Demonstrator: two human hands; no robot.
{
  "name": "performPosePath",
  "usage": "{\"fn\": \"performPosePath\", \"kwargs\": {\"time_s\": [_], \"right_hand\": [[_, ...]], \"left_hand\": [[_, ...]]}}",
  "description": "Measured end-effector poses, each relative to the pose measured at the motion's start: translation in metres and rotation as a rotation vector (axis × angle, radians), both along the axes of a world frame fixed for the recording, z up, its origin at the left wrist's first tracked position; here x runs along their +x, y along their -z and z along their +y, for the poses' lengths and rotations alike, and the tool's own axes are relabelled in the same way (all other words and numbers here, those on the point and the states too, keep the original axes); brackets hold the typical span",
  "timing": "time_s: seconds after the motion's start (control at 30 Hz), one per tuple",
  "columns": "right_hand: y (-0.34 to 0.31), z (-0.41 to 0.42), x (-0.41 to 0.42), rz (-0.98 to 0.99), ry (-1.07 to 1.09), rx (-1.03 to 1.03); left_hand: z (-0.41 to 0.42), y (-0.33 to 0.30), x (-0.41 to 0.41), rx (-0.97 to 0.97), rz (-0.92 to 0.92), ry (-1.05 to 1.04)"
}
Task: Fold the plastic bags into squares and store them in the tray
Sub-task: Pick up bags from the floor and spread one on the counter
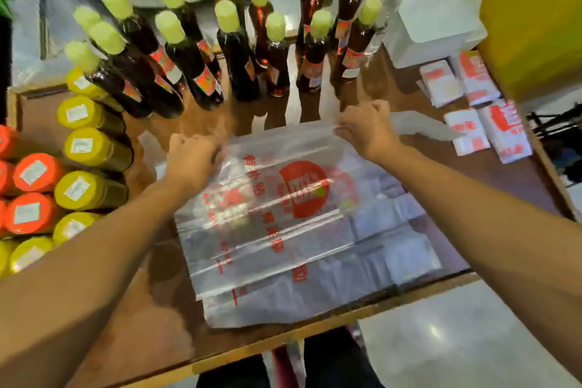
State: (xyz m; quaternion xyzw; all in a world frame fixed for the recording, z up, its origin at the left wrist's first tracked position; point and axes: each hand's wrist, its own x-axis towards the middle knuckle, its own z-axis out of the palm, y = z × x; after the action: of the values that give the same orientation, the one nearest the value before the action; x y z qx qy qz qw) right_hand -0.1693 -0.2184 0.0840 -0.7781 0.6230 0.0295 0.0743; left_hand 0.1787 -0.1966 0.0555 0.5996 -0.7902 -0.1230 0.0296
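Observation:
A clear plastic bag (pixel 293 230) with red print lies flat on the brown table, over a stack of more bags. My left hand (pixel 192 157) pinches the bag's far left corner with curled fingers. My right hand (pixel 367 127) pinches the far right corner, where a handle strip (pixel 422 126) trails off to the right. Several folded white-and-red bag squares (pixel 472 104) lie at the right side of the table. A white tray-like container (pixel 437 19) stands at the back right.
Dark bottles with pale green caps (pixel 226 50) stand close behind the bag. Yellow-lidded (pixel 91 148) and orange-lidded jars (pixel 34 173) crowd the left side. The table's front edge (pixel 283 343) runs just below the bag; a yellow wall (pixel 519 9) rises at the right.

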Motion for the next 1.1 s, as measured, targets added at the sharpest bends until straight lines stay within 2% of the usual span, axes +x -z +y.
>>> {"fn": "performPosePath", "kwargs": {"time_s": [0.3,0.5,0.83,0.97,1.1], "right_hand": [[0.090,-0.064,-0.011,0.018,-0.066,-0.023],[0.120,-0.082,-0.017,-0.066,-0.020,-0.075],[0.146,-0.037,-0.012,-0.246,0.098,-0.245],[0.135,-0.022,-0.009,-0.245,0.102,-0.218],[0.100,0.000,0.012,-0.204,0.025,-0.106]], "left_hand": [[-0.023,0.061,-0.023,0.011,-0.189,-0.197],[-0.032,0.089,-0.026,-0.029,-0.170,-0.233],[0.000,0.102,-0.029,-0.084,0.047,-0.305],[0.028,0.094,-0.020,-0.013,-0.026,-0.337],[0.067,0.059,-0.013,0.091,-0.101,-0.430]]}}
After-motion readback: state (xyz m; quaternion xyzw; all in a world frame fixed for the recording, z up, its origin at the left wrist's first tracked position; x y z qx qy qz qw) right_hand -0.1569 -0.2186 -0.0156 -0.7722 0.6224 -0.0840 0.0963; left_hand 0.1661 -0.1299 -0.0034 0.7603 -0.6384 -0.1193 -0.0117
